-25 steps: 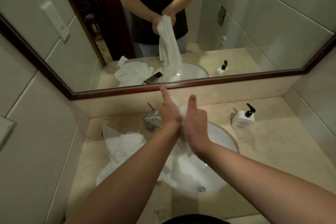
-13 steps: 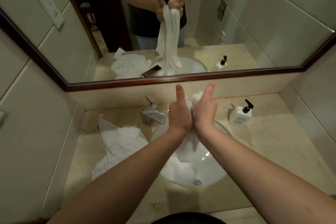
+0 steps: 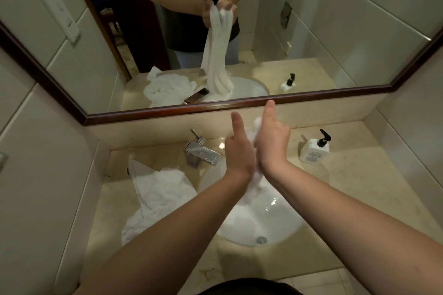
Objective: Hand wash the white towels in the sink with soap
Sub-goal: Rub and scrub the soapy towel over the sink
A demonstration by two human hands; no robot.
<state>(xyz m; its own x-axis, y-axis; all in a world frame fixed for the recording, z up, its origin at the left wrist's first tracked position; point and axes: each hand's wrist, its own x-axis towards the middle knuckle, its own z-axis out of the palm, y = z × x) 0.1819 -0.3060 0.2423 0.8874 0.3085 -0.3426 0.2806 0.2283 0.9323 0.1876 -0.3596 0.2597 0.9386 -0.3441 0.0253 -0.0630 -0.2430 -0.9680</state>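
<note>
A wet white towel hangs twisted from between my two hands down into the white oval sink. My left hand and my right hand grip its upper end side by side, thumbs pointing up; the mirror shows the fingers of both curled round it. A bit of towel sticks out above my hands. A second white towel lies crumpled on the counter left of the sink. A white soap bottle with a black pump stands at the back right of the counter.
A square chrome faucet sits behind the sink, just left of my hands. The beige stone counter runs to tiled walls on both sides. A framed mirror hangs above the backsplash. The sink drain is uncovered.
Both hands have lifted the towel higher above the sink and shifted slightly right. More of the basin shows below the hanging towel.
</note>
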